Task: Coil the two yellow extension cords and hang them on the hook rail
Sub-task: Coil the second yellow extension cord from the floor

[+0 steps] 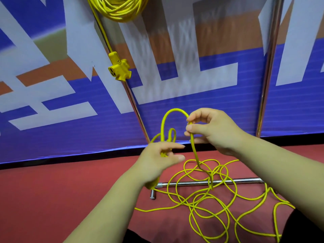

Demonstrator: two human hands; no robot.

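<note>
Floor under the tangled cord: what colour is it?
The floor is red, seen from the head view.

The loose cord (pixel 195 151) is bright yellow all along, lying over a dull red floor (pixel 52 190). The coil (pixel 121 9) is the same yellow, as is its socket block (pixel 120 70), which has dark slots. The banner (pixel 105 134) is deep blue with large white angular shapes, an orange-brown band, a greenish patch at upper left and a black lower edge. The poles (pixel 270 50) and floor bar (pixel 245 181) are shiny silver.
</note>
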